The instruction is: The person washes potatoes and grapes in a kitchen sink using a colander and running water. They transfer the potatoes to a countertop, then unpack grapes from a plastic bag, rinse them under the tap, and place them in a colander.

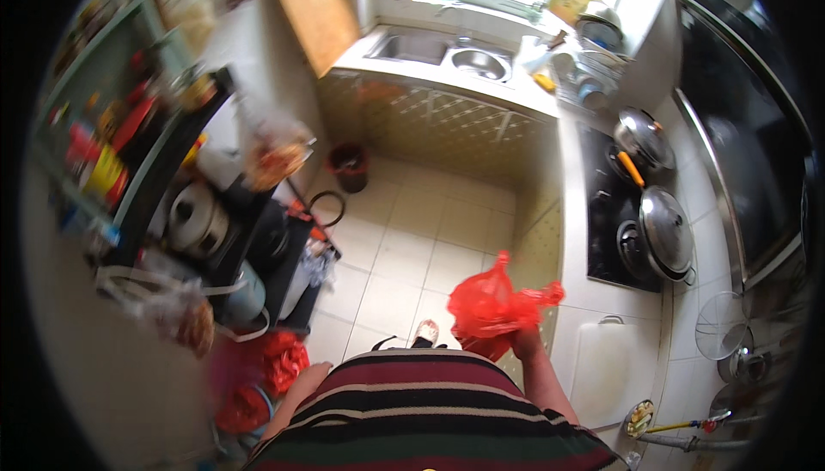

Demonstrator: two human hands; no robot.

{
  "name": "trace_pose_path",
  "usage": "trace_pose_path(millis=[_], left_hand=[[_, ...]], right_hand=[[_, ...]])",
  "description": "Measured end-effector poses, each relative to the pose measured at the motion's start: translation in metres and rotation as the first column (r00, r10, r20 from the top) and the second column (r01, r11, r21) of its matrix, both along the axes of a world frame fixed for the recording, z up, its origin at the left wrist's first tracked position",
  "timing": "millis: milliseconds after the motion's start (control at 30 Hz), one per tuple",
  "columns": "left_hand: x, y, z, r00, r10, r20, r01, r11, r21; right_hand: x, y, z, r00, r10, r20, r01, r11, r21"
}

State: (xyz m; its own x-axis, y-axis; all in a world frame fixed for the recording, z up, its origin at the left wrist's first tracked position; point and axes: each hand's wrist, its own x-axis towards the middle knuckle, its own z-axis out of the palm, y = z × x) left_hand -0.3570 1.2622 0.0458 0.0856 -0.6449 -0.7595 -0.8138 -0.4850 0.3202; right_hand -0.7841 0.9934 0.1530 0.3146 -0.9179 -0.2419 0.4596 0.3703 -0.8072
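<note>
A red plastic bag (486,306) hangs from my right hand (527,342), whose fingers are closed on it, low beside the counter edge. My left hand (320,369) is at my left side, mostly hidden by my striped shirt; only a small part shows, near another red plastic bag (285,361) at the lower left. Whether it holds anything is not visible.
On the right counter are a white cutting board (602,371) and a black cooktop (599,213) with a lidded pan (667,232). Ahead is a steel sink (412,45). A dark bin (350,171) stands on the tiled floor. A loaded shelf rack (258,213) lines the left.
</note>
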Motion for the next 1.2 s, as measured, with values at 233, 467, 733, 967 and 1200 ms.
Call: trace_pose_path(millis=[233, 467, 733, 967, 1200], left_hand=[[0.013, -0.158, 0.014, 0.998, 0.041, -0.044, -0.040, 0.999, 0.023], [0.026, -0.329, 0.011, 0.998, -0.005, -0.065, 0.005, 1.000, 0.001], [0.049, -0.562, -0.002, 0.980, -0.186, -0.067, 0.180, 0.980, -0.089], [0.019, -0.785, 0.050, 0.886, -0.442, 0.138, 0.463, 0.851, -0.246], [-0.029, -0.908, 0.081, 0.891, -0.433, 0.135, 0.452, 0.825, -0.340]], right_hand=[[0.005, -0.145, 0.015, 0.969, 0.039, -0.246, -0.074, 0.988, -0.134], [0.006, -0.279, 0.026, 0.970, -0.101, -0.222, 0.054, 0.977, -0.207], [0.014, -0.417, 0.071, 0.933, -0.200, -0.300, 0.115, 0.954, -0.278], [-0.010, -0.517, 0.088, 0.934, -0.303, -0.190, 0.258, 0.939, -0.228], [-0.049, -0.621, 0.071, 0.970, -0.239, -0.036, 0.220, 0.934, -0.280]])
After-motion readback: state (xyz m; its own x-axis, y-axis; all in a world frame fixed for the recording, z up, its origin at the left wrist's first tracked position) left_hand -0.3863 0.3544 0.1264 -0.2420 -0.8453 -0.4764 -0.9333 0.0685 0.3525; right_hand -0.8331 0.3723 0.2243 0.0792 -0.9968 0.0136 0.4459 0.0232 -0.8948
